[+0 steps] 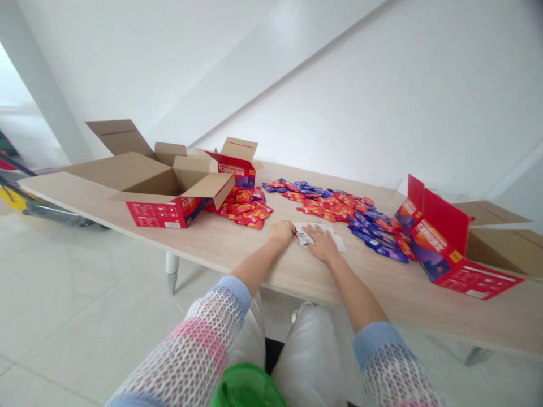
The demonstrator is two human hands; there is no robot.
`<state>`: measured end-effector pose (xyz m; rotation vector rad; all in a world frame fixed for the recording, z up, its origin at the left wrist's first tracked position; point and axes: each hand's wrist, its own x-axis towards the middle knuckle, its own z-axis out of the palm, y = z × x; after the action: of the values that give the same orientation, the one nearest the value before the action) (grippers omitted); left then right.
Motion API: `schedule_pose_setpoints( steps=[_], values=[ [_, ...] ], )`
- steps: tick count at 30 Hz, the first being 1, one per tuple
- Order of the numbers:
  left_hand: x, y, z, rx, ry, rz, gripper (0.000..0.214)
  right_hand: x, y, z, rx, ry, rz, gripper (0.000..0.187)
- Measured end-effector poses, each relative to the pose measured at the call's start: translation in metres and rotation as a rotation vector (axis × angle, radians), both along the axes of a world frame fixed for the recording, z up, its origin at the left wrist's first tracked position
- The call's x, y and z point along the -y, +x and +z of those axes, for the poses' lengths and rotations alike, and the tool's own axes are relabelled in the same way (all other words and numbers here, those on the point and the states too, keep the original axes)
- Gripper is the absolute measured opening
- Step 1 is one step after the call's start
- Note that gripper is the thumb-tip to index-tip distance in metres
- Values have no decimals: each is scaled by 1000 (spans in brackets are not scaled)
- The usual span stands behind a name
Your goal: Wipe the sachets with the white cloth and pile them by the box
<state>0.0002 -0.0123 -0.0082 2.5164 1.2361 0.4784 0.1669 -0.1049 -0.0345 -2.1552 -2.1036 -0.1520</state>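
A white sheet of paper or tissue (pixel 338 240) lies on the table in front of me, its left end creased and showing dark marks. Spread flat over it, my right hand (pixel 321 243) presses it to the tabletop. At the sheet's left end my left hand (pixel 282 232) is closed, with a tiny bit of red showing by its fingertips; what it holds is too small to make out. Beyond the hands lies a long spread of red and purple sachets (pixel 335 203). A smaller pile of red sachets (pixel 248 210) is to the left.
An open red carton (pixel 156 215) with raised flaps stands at the left, a smaller open carton (pixel 237 169) behind it. Another open red carton (pixel 449 254) sits at the right. The wooden table (pixel 237 240) has a white wall behind it. A green object (pixel 248 387) is near my lap.
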Motion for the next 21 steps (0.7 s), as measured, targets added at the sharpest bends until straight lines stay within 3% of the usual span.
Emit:
schedule_pose_setpoints(
  steps=[7, 14, 21],
  values=[
    [-23, 2, -11, 120, 11, -4, 27, -2, 1, -2, -46, 23, 8, 62],
    [-28, 7, -21, 170, 111, -83, 26, -27, 2, 4, -105, 21, -44, 57],
    [-25, 9, -21, 62, 209, -137, 24, -30, 18, -6, -455, 84, 38, 49]
  ],
)
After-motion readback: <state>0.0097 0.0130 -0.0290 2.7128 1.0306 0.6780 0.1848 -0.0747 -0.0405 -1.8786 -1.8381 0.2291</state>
